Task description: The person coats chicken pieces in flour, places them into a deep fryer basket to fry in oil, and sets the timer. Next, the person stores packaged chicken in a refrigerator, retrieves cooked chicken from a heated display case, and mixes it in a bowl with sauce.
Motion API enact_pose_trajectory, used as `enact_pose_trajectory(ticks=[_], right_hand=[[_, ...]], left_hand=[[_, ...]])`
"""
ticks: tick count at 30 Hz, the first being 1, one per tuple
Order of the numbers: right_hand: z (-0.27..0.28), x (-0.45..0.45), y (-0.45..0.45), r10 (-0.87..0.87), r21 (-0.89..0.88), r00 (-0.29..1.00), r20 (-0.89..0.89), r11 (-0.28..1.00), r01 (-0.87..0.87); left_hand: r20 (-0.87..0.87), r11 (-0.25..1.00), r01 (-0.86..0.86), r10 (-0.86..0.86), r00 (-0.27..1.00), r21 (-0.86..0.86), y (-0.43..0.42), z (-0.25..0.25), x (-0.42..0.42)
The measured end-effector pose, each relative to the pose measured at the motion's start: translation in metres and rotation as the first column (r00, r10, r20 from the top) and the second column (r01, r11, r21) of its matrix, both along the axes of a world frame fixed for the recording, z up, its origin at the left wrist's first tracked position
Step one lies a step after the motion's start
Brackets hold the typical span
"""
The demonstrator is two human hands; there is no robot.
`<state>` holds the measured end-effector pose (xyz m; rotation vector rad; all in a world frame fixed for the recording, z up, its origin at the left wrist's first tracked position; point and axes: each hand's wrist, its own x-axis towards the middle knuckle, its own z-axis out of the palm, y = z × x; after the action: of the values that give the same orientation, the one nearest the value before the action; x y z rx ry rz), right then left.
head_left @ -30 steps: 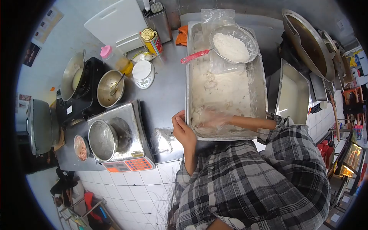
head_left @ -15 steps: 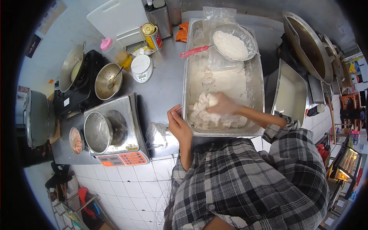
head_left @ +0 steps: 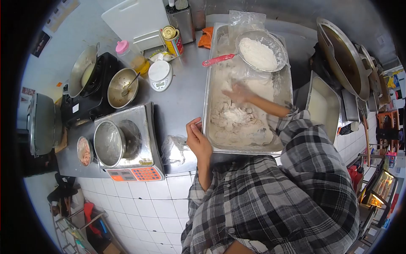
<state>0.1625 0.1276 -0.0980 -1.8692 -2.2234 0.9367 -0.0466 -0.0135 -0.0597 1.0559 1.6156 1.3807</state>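
Observation:
A large metal tray [head_left: 206, 106] holds a layer of pale flour [head_left: 258, 122], with coated lumps [head_left: 237, 115] heaped near its middle. My right hand [head_left: 237, 92] is low over the flour, just beyond the heap. Motion blurs it, but its fingers look stretched and apart, and nothing shows in them. My left hand [head_left: 199, 142] is at the tray's left side, its loosely bent fingers against or close to the outer wall. At the tray's far end, a sieve [head_left: 263, 51] with a red handle contains white flour and lies over a clear plastic bag [head_left: 247, 21].
Left of the tray are a large scale [head_left: 148, 127] bearing a steel bowl [head_left: 109, 144], a small white scale [head_left: 160, 76], a bowl with a spoon [head_left: 122, 89], and a bowl of pinkish meat [head_left: 85, 151]. To the right stand a wide wok [head_left: 344, 59] and a deep metal pan [head_left: 323, 101].
My right hand has let go of the floury white lumps and moved away from me across the tray. The lumps now lie in the flour. My left hand stays by the tray's side.

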Motion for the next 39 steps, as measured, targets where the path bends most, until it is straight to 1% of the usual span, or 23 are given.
enact_pose_trajectory(ticks=[1,4,6,8,10,11,13,14,16,17,18,19,20,21,22,24,25,26,28,29,32,35,39], right_hand=[[-0.013,0.000,-0.009,-0.033,0.071,0.999,-0.024,0.997,0.035],[-0.026,0.005,-0.045,0.083,-0.102,0.976,-0.204,0.989,-0.106],[0.008,-0.002,-0.077,0.034,-0.259,0.977,-0.208,0.962,-0.089],[-0.006,0.004,-0.091,0.195,-0.258,0.896,-0.399,0.914,-0.313],[0.032,-0.002,-0.105,0.178,-0.369,0.777,-0.604,0.802,-0.470],[0.034,-0.005,-0.108,0.184,-0.353,0.820,-0.542,0.835,-0.421],[0.037,-0.010,-0.115,0.156,-0.304,0.904,-0.398,0.908,-0.290],[0.035,-0.009,-0.119,0.081,-0.360,0.900,-0.428,0.898,-0.252],[-0.026,-0.004,-0.119,0.038,-0.393,0.904,-0.425,0.892,-0.222],[-0.070,0.000,-0.115,0.071,-0.391,0.915,-0.397,0.889,-0.239],[-0.055,-0.005,-0.118,0.011,-0.316,0.865,-0.501,0.929,-0.194],[-0.053,-0.011,-0.119,0.012,-0.257,0.883,-0.470,0.955,-0.150],[-0.050,-0.018,-0.119,0.009,-0.197,0.900,-0.436,0.975,-0.105],[-0.061,-0.019,-0.115,0.030,-0.172,0.966,-0.257,0.982,-0.076],[-0.043,-0.016,-0.109,-0.005,-0.132,0.959,-0.284,0.991,-0.034],[0.031,-0.021,-0.107,-0.031,-0.044,0.943,-0.332,0.999,0.018],[0.049,-0.024,-0.112,-0.153,0.094,0.931,-0.331,0.976,0.194],[0.063,-0.025,-0.116,-0.264,0.224,0.902,-0.342,0.909,0.352],[0.102,-0.024,-0.114,-0.455,0.189,0.838,-0.302,0.833,0.520],[0.111,-0.025,-0.114,-0.543,0.175,0.792,-0.279,0.782,0.598],[0.078,-0.018,-0.105,-0.389,0.331,0.908,-0.156,0.846,0.419],[0.042,-0.014,-0.099,-0.181,0.303,0.947,-0.264,0.917,0.259],[0.064,-0.016,-0.102,-0.170,0.263,0.968,-0.187,0.940,0.216]], left_hand=[[0.003,1.000,-0.003,0.003,1.000,0.004,0.000,0.000,-0.001],[0.021,1.000,-0.011,0.010,1.000,0.016,0.001,0.000,0.002],[0.023,1.000,0.003,-0.003,1.000,0.010,0.000,0.003,0.001],[-0.027,0.999,0.010,-0.008,1.000,0.047,0.000,-0.003,-0.001],[-0.092,0.997,0.006,0.001,0.996,0.071,0.001,-0.009,-0.002],[-0.067,0.999,0.021,-0.019,0.998,0.033,0.000,-0.001,-0.002],[-0.068,0.997,0.016,-0.011,0.998,0.079,-0.001,0.002,-0.002],[-0.060,0.993,0.038,-0.032,0.998,0.110,-0.001,0.001,-0.002],[-0.059,0.989,0.052,-0.044,0.997,0.141,0.000,-0.018,-0.005],[-0.088,0.986,0.060,-0.046,0.995,0.157,0.001,-0.019,-0.003],[-0.114,0.981,0.069,-0.049,0.992,0.180,0.001,-0.019,-0.004],[-0.103,0.981,0.078,-0.061,0.993,0.179,0.000,-0.021,-0.005],[-0.097,0.983,0.082,-0.066,0.993,0.165,0.003,-0.022,-0.005],[-0.081,0.976,0.116,-0.103,0.991,0.182,0.005,-0.023,-0.002],[-0.071,0.971,0.140,-0.129,0.989,0.191,0.007,-0.023,-0.001],[-0.067,0.961,0.172,-0.162,0.985,0.216,0.003,-0.021,-0.006],[-0.076,0.957,0.183,-0.169,0.983,0.226,0.001,-0.018,-0.007],[-0.082,0.955,0.185,-0.170,0.982,0.232,-0.001,-0.016,-0.007],[-0.096,0.956,0.201,-0.184,0.978,0.215,-0.001,-0.015,-0.009],[-0.104,0.956,0.209,-0.191,0.976,0.206,-0.001,-0.014,-0.011],[-0.079,0.959,0.204,-0.192,0.978,0.196,0.002,-0.017,-0.007],[-0.098,0.948,0.239,-0.223,0.970,0.211,0.003,-0.017,-0.011],[-0.052,0.945,0.231,-0.225,0.973,0.230,0.006,-0.021,-0.005]])
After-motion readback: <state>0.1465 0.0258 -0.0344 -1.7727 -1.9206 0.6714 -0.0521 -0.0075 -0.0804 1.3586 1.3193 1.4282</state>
